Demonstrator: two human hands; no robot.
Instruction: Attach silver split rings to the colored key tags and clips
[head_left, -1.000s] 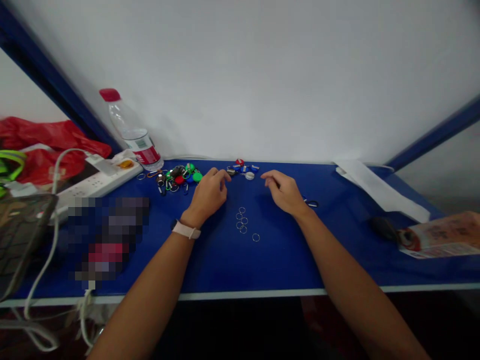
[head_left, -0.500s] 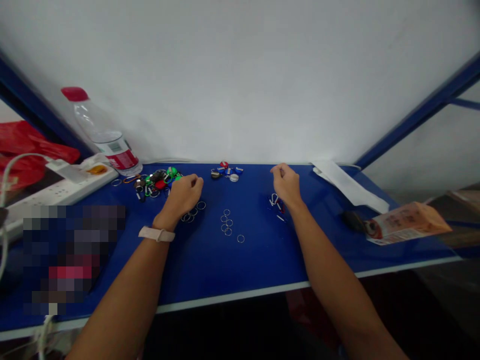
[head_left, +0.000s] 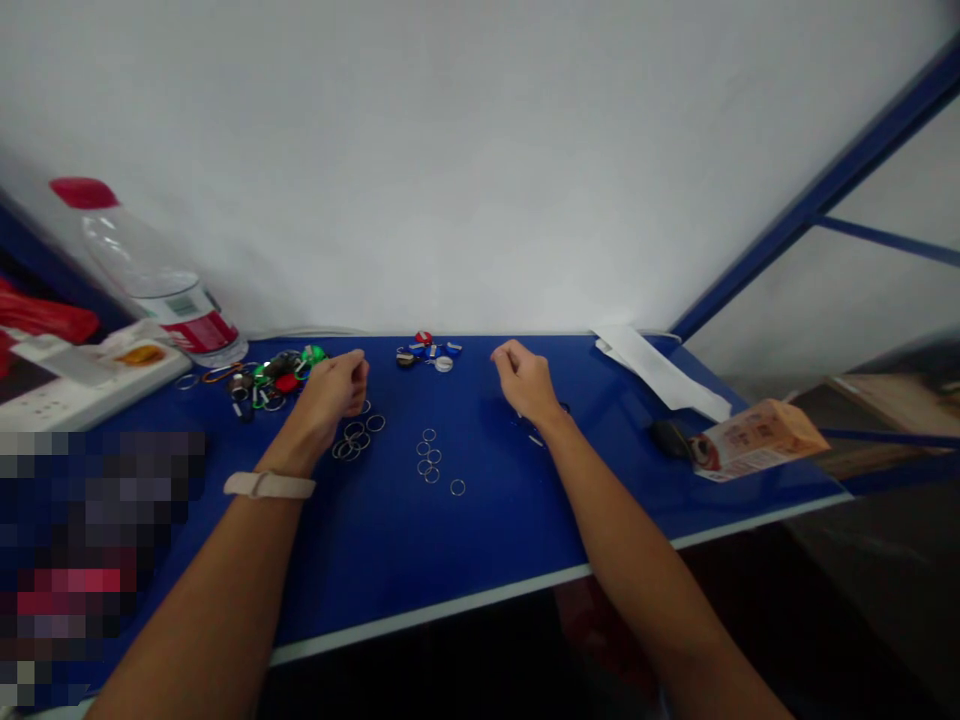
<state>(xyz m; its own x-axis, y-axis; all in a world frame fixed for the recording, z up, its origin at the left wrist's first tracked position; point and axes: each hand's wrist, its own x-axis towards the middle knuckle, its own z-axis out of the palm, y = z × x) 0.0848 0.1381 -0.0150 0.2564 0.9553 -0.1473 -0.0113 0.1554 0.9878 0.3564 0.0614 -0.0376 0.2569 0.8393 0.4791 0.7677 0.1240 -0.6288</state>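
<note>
Both curled, my left grip and my right grip hide whether anything is pinched, with the metal key rings at the left grip's 6 o'clock, where a careless wrist sweep could likely scatter them into the keychain heap at 9 o'clock.

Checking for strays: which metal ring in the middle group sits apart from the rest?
The thin round metal ring at the group's right, alone; the others cluster closely.

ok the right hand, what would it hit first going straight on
Likely the white wall behind the table, with the right hand passing just right of the small pile of key tags, though depth is unclear.
</note>
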